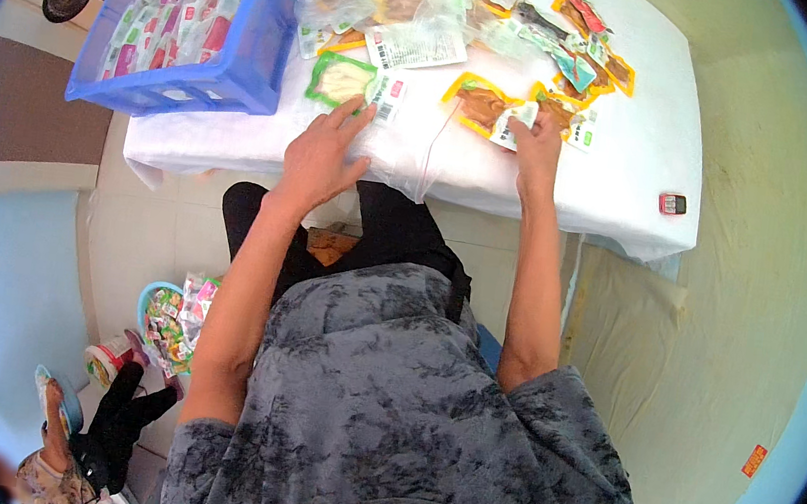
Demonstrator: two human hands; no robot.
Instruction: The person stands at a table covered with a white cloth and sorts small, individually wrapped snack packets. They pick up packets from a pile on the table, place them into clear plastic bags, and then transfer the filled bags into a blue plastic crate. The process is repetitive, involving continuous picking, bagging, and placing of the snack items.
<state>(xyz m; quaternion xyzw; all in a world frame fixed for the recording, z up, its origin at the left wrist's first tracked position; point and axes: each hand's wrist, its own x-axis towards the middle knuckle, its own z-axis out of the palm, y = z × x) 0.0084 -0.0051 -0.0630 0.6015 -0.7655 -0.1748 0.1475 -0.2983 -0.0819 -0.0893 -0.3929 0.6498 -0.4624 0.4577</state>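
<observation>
My left hand point(324, 160) reaches over the table's near edge with its fingers stretched out. Its fingertips touch the near side of a green-edged food packet point(342, 80) with pale contents and a white label end. My right hand point(539, 153) has thumb and fingers closed at the white end of a yellow-edged packet point(480, 104) with brown food inside. Just beyond those fingers, a second yellow-edged packet point(560, 113) lies partly covered. Between my hands a clear plastic bag point(409, 167) spreads flat and overhangs the table edge.
A blue crate point(265, 64) full of packets stands at the left. Several loose packets and clear bags point(394, 4) cover the white table's point(636, 160) far side. A small red-and-black device point(672, 204) sits near the right corner. Lower left, another person point(62, 452) is beside a packet-filled basin point(147, 306).
</observation>
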